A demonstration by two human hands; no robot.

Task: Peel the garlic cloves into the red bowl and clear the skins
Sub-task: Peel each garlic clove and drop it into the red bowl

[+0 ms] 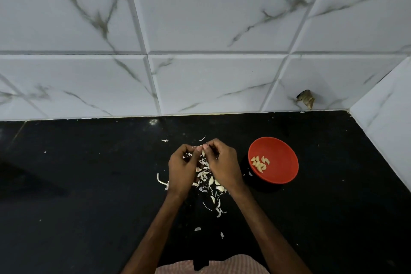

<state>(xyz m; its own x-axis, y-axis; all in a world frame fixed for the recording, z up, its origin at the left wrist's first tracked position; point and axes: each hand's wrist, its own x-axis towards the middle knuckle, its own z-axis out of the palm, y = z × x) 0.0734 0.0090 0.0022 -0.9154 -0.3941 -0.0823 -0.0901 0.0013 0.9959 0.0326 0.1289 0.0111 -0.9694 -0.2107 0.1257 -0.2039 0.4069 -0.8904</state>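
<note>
Observing the garlic clove [203, 153] first, we find it small and pale, pinched between the fingertips of both hands near the middle of the view. The left hand [181, 167] has its fingers curled inward with the tips closed on the clove's left side. The right hand [223, 162] is curled the same way and pinches it from the right. The fingertips of the two hands touch or nearly touch; we cannot tell how much skin remains on the clove.

Directly beneath and between the hands we record a loose scatter of skins [209, 180], white and papery, spread on the black surface [89, 184]. A few unpeeled-looking pieces lie among them, and stray flakes lie beyond the fingertips and nearer the person.

To the right of the right hand, apart from it, sits the red bowl [282, 153], upright on the surface. A small cluster of peeled cloves [260, 163] lies against its left inner side.

Behind the surface rises a tiled wall [200, 29], white with grey veining, which turns a corner at the right. A dark object [306, 99], too unclear for us to identify, sits against the wall's base near that corner. A checked cloth [233, 267] shows at the bottom edge between the forearms.
</note>
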